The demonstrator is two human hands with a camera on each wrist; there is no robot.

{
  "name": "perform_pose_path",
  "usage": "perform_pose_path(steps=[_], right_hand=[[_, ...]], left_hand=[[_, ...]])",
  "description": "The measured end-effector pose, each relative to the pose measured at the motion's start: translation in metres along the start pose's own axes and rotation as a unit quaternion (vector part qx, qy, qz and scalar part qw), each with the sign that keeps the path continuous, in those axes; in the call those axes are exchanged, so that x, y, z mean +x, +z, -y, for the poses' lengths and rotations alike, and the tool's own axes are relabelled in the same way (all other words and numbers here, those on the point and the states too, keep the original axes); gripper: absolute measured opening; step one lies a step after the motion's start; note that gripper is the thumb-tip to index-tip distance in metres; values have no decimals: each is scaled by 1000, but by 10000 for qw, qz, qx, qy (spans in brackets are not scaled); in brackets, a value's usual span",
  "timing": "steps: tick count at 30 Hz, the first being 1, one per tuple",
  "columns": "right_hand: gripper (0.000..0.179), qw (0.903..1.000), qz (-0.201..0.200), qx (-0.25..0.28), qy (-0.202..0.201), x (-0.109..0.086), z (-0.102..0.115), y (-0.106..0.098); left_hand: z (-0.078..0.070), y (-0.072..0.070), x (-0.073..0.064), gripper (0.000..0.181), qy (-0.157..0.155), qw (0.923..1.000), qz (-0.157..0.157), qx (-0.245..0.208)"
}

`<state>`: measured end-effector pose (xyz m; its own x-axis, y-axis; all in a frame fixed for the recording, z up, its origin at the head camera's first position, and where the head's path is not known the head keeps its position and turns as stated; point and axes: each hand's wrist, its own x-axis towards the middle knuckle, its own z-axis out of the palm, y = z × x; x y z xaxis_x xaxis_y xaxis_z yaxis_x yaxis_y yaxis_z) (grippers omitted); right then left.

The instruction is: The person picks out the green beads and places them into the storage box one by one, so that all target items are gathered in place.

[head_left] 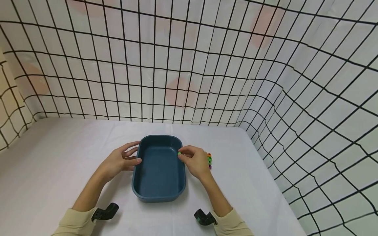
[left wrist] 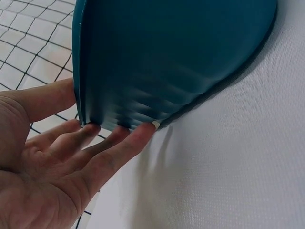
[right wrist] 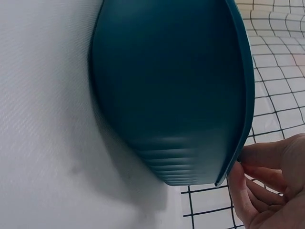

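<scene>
A dark blue rectangular tub [head_left: 160,170] with rounded corners stands on the white-covered table, its inside facing up. On its left side my left hand [head_left: 119,161] holds the wall, the thumb at the rim and the fingers spread along the outside. In the left wrist view the fingertips [left wrist: 145,131] touch the tub's outer wall low down, near the table. My right hand [head_left: 195,160] is at the tub's right rim, pinching a small green bead [head_left: 179,153] between thumb and forefinger. The right wrist view hides the bead behind the fingers and rim.
Just right of my right hand lies a short row of small beads [head_left: 210,160], orange, green and purple, partly covered by that hand. Black netting [head_left: 177,78] over white sheeting rises behind the table and along its right side.
</scene>
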<state>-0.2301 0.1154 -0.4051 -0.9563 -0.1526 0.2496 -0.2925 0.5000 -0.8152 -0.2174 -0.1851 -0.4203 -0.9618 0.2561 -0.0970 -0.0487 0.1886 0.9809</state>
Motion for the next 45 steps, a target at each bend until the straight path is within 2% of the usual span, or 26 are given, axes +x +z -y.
perform_pose_path(steps=[19,25,30,35,45], right_hand=[[18,9999,-57,74,64,0,-2,-1],[21,9996,-70,253,93,2,-3,-5],[22,9988,-303,212,317,6,-7,-21],[27,9976,-213,151,645,11,-17,-47],[32,9916,-265,20,1267,17,-51,-82]], left_hand=[[0,1,0,79,43,10000,14,35],[1,2,0,79,55,10000,25,-66],[1,3,1,79,64,9999,34,-70],[1,2,1,80,39,10000,18,-15],[1,2,0,79,4,10000,-38,52]])
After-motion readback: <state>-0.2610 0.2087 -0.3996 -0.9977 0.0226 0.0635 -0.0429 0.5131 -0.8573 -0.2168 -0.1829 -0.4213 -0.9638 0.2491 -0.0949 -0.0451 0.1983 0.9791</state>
